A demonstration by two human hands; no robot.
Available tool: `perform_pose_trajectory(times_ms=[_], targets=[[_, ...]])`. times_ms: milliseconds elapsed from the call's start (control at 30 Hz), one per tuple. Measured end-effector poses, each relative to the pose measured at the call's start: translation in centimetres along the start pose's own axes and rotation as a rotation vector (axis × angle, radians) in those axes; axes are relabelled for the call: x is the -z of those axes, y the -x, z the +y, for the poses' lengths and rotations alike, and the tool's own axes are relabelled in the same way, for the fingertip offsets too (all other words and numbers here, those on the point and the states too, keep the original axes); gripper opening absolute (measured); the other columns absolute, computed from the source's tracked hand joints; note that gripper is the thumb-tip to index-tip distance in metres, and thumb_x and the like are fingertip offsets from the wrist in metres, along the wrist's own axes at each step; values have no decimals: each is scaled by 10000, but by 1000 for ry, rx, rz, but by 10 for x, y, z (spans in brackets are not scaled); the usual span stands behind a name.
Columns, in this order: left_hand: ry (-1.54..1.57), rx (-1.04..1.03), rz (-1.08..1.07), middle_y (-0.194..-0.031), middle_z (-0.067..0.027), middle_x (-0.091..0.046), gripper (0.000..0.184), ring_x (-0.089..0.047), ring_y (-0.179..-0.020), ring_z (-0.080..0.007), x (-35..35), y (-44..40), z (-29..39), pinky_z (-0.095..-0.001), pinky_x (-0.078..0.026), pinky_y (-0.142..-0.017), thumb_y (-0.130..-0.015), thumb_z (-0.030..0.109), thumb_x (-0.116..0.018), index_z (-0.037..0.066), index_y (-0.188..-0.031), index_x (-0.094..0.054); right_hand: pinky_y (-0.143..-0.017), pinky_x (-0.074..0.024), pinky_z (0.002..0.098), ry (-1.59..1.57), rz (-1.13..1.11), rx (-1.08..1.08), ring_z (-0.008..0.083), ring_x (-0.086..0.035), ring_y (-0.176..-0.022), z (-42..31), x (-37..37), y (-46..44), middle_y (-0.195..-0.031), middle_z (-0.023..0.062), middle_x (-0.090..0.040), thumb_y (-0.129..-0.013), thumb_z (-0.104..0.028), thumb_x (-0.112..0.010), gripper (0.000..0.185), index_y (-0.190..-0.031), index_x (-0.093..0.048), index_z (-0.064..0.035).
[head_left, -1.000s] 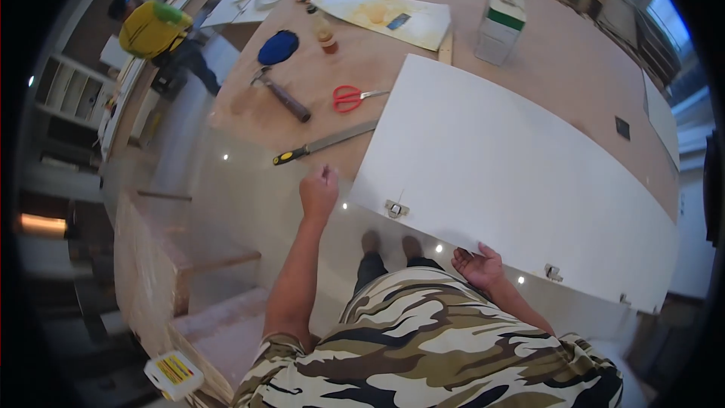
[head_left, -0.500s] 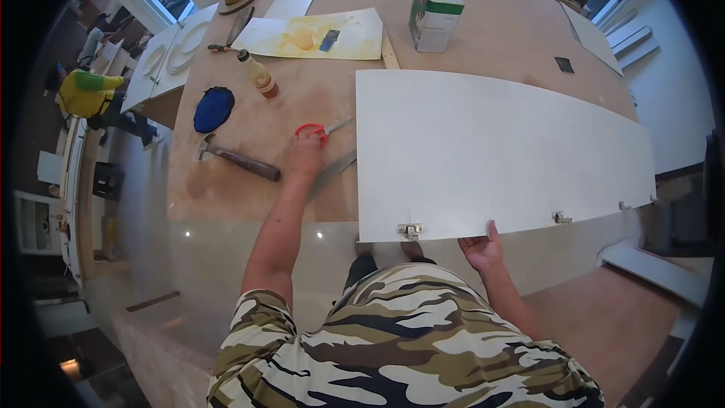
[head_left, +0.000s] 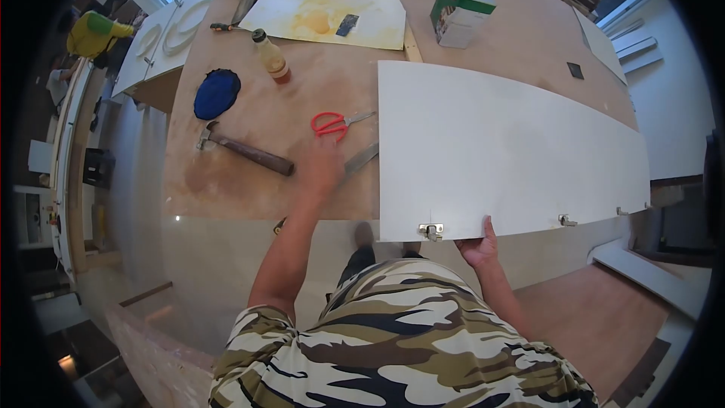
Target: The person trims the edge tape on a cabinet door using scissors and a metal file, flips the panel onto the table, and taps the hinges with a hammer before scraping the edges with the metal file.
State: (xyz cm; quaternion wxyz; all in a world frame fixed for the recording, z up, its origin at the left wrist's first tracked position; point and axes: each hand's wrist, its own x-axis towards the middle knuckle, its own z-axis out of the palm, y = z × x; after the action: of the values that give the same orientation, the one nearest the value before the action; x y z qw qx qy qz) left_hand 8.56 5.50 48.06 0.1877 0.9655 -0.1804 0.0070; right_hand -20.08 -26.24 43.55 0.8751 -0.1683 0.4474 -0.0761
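Note:
My right hand (head_left: pixel 477 249) grips the lower edge of a white cabinet door panel (head_left: pixel 506 151), thumb on top and fingers underneath. Metal hinges (head_left: pixel 431 231) sit along that edge. Smeared by motion, my left hand (head_left: pixel 321 165) is over the table, left of the panel, and its fingers cannot be made out. Just beyond it lie red-handled scissors (head_left: pixel 330 126), with their tips near the panel. A long grey blade (head_left: pixel 361 162) runs between that hand and the panel's edge. To the left is a claw hammer (head_left: pixel 253 156) with a dark wooden handle.
On the brown table (head_left: pixel 249 196) are a blue cloth pad (head_left: pixel 217 94), a glue-coloured bottle (head_left: pixel 272 57), a stained board (head_left: pixel 325 23) and a green-white can (head_left: pixel 462 9). A person in yellow (head_left: pixel 94 34) is at far left.
My left hand has drawn back from the scissors toward my body. The view has shifted, so table items appear displaced. My right hand still holds the panel's edge.

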Motion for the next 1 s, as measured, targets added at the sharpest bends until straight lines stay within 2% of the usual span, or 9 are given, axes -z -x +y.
perform_pose_trajectory(times_ms=[133, 433, 533, 600, 667, 733, 833, 933, 1000], targets=[[40, 16, -88, -1067, -216, -649, 314, -607, -1015, -389, 12, 65, 9, -490, -499, -869, -824, 216, -741, 14, -1054, -668, -1056, -477, 509, 3, 39, -17, 306, -555, -1272, -2, 4, -3, -1366, 68, -598, -916, -505, -688, 567, -1353, -550, -170], [279, 283, 111, -1046, -211, -660, 352, -639, -951, -400, -6, 96, -26, -485, -520, -814, -836, 220, -731, -1, -1102, -669, -1075, -439, 510, 27, -4, -15, 304, -539, -1278, -4, 6, -11, -1370, 65, -594, -895, -504, -712, 599, -1359, -553, -160], [86, 390, 333, -1084, -204, -667, 414, -641, -1015, -402, 0, 71, -52, -493, -517, -846, -878, 285, -707, 10, -1179, -635, -1079, -448, 511, 30, -18, -13, 308, -555, -1252, -3, 4, -11, -1340, 71, -604, -879, -508, -730, 618, -1345, -561, -140], [5, 756, 435, -1127, -214, -671, 542, -635, -1089, -404, 30, 43, -64, -504, -511, -891, -889, 379, -704, -11, -1241, -575, -1081, -447, 511, 25, -13, -10, 308, -555, -1252, -2, 8, -12, -1341, 75, -604, -876, -508, -734, 625, -1346, -559, -135], [-157, 979, 455, -1160, -237, -670, 684, -642, -1111, -410, 27, 16, -117, -517, -509, -913, -863, 473, -721, -50, -1259, -529, -1084, -445, 512, 16, -18, -16, 309, -555, -1252, -2, 5, -9, -1342, 78, -603, -876, -507, -736, 634, -1353, -553, -131], [-41, 1099, 350, -1152, -259, -681, 775, -663, -1080, -414, 56, -6, -127, -523, -516, -929, -796, 474, -777, -86, -1274, -535, -1086, -443, 512, 13, -37, -18, 310, -554, -1254, -3, 4, -11, -1343, 79, -602, -876, -506, -737, 641, -1359, -548, -128], [25, 1021, 248, -1125, -270, -695, 667, -684, -1033, -417, 51, -30, -185, -504, -537, -878, -753, 373, -794, -91, -1195, -607, -1086, -442, 509, 15, -58, -14, 313, -550, -1260, -1, 11, -12, -1344, 79, -602, -879, -508, -735, 649, -1369, -541, -128], [408, 1024, 228, -1081, -278, -709, 487, -706, -996, -374, 27, -45, -238, -458, -550, -828, -714, 242, -774, -105, -1037, -661, -1078, -443, 507, 21, -59, -11, 312, -545, -1266, 1, 9, -11, -1347, 76, -599, -879, -521, -729, 659, -1377, -536, -134], [599, 1018, 501, -988, -248, -709, 364, -706, -893, -339, -3, -47, -256, -444, -546, -770, -716, 173, -748, -94, -947, -660, -1072, -442, 507, 29, -71, -15, 309, -544, -1267, 1, 9, -12, -1351, 74, -597, -874, -539, -726, 671, -1378, -536, -139]])
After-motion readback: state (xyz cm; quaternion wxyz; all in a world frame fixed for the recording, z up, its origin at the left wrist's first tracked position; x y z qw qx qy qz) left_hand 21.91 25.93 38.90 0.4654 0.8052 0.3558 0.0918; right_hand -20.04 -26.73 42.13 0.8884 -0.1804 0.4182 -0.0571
